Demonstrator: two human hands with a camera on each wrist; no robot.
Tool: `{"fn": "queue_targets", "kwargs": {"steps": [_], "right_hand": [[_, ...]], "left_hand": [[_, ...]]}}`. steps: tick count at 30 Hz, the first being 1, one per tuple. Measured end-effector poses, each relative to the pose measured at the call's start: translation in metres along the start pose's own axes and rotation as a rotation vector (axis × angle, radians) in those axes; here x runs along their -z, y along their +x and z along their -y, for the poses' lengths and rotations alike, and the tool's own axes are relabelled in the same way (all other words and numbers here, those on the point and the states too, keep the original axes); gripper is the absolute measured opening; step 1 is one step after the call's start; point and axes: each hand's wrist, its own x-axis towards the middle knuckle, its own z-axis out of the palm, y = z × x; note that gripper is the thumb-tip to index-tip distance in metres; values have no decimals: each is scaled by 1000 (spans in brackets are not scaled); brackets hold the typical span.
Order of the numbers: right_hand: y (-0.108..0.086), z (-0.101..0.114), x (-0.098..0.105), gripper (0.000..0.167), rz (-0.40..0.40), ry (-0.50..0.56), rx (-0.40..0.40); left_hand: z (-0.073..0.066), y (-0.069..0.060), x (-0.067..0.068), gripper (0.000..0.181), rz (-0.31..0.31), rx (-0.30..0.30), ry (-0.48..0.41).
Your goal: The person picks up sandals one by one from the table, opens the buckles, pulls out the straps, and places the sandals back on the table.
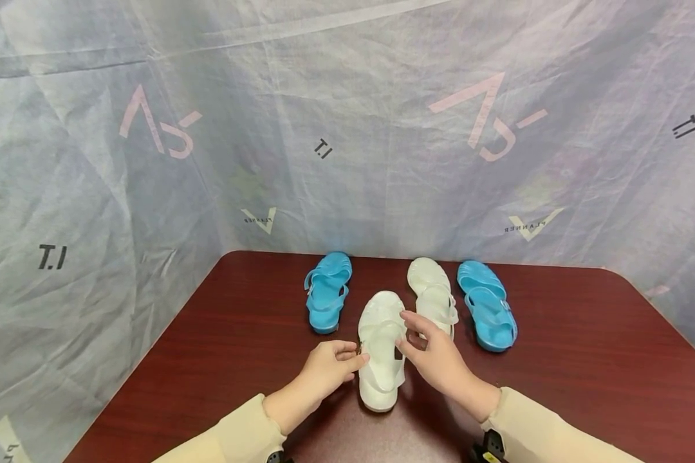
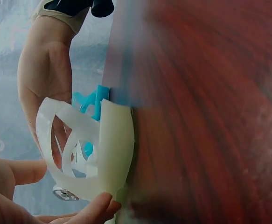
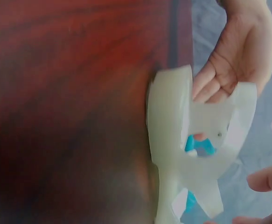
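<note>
A white sandal lies on the table between the two hands, toe pointing away, with a small metal buckle on its left side. Beside that left edge, the left hand has its thumb at the ankle strap and other fingertips at the sole's side; the digits stand apart. At the opposite edge, the right hand has thumb and forefinger spread, near the loose strap end. Whether the right fingertips touch the sandal is hard to tell.
Behind the right hand lies a second white sandal, partly covered by it. One blue sandal is to the left, another blue sandal to the right. A printed grey cloth hangs behind the dark red table.
</note>
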Motion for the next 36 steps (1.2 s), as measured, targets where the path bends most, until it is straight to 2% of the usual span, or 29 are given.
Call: {"fn": "queue_targets", "kwargs": {"steps": [6, 9, 13, 18, 23, 29, 33, 36], "right_hand": [[-12, 6, -3, 66, 79, 48, -131], [-15, 7, -7, 73, 103, 119, -162], [-19, 7, -13, 71, 110, 248, -263], [-25, 8, -19, 63, 117, 437, -397], [-34, 4, -26, 61, 131, 548, -406], [-43, -1, -33, 62, 141, 547, -390], [-45, -2, -35, 63, 138, 555, -391], [-46, -3, -35, 64, 136, 568, -392]], "left_hand": [[-1, -6, -3, 60, 19, 20, -36], [0, -7, -5, 61, 41, 23, -78], [0, -8, -9, 61, 76, 33, -137], [-1, -8, -12, 59, 84, 63, -174], [1, -11, -15, 55, 73, 57, -167], [5, -15, -21, 58, 42, 23, -194], [7, -17, -24, 59, 45, 7, -239], [9, -18, -25, 61, 48, -1, -235]]}}
